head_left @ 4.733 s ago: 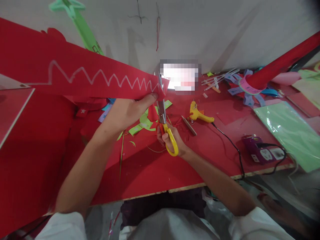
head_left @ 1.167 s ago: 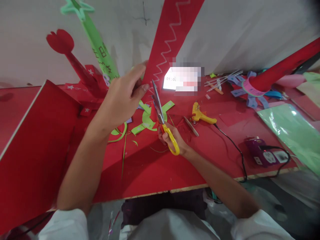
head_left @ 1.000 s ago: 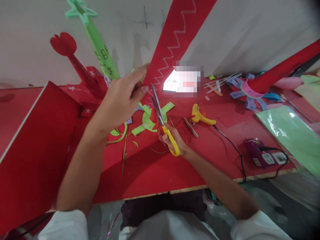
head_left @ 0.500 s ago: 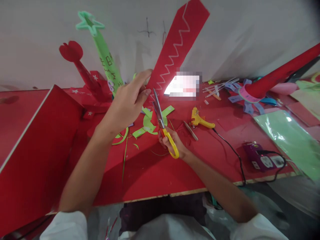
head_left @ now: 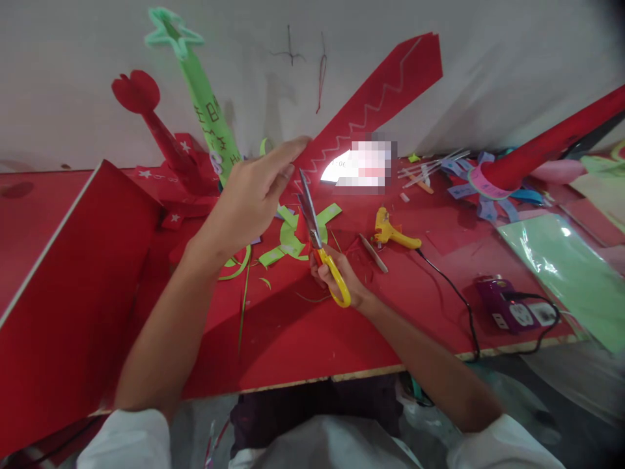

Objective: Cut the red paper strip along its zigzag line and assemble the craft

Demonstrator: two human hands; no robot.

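Observation:
My left hand [head_left: 254,195] is closed on the lower end of a long red paper strip [head_left: 364,111], which slants up to the right. A pale zigzag line runs along the strip. My right hand [head_left: 336,270] grips yellow-handled scissors [head_left: 318,238], their blades pointing up at the strip's lower end beside my left fingers. Whether the blades touch the paper I cannot tell. Under the hands, on the red table [head_left: 283,345], lies a light green paper piece [head_left: 319,218] with arms spreading from a round middle and a small red part on it.
A yellow glue gun [head_left: 398,236] with a black cord lies to the right, near a purple power adapter [head_left: 517,309]. A green column with a star [head_left: 209,111] and a red paper stand [head_left: 166,140] rise at left. A lit screen [head_left: 336,168] leans behind.
The red strip has tipped over to the right and its top end is lower. My hands and the scissors have barely moved.

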